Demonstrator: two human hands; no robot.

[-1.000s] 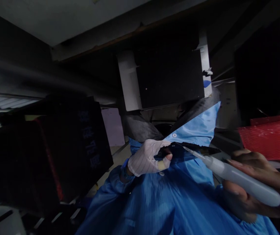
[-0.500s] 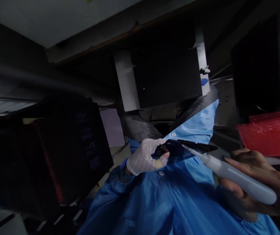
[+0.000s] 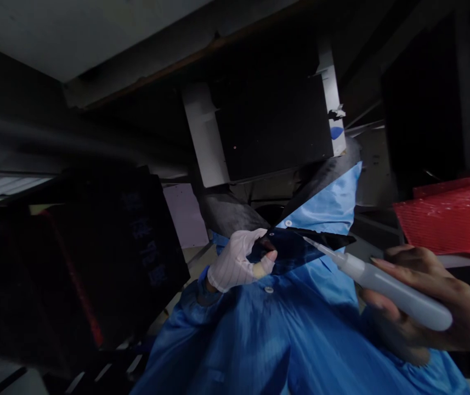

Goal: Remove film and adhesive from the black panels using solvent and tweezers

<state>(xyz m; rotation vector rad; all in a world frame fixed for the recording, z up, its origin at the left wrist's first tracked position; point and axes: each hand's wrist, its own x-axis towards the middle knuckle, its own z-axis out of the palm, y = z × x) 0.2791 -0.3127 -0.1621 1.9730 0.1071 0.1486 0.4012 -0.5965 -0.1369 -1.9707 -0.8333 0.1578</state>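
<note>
My left hand (image 3: pixel 241 260), in a pale striped glove with the thumb tip bare, pinches a thin, dark, glossy panel (image 3: pixel 290 252) at its left end. The panel is held tilted in front of the blue coat (image 3: pixel 255 329), and its far edge shows a black strip. My bare right hand (image 3: pixel 428 299) grips a white pen-shaped tool (image 3: pixel 399 291) with a thick rounded body and a thin tapered tip. That tip points left and meets the panel near its upper edge; whether it touches is hard to tell. Part of the left fingers is hidden by the panel.
Dark boxes (image 3: pixel 136 263) with faint lettering stand at the left. A black panel between white sides (image 3: pixel 276 131) lies beyond my knees. Red bubble wrap (image 3: pixel 448 216) is at the right, close to my right hand. A grey ledge (image 3: pixel 156 71) crosses the top left.
The whole view has shifted slightly, so most things appear a little farther left. Both hands keep their holds, and the tool's tip stays by the panel's upper edge.
</note>
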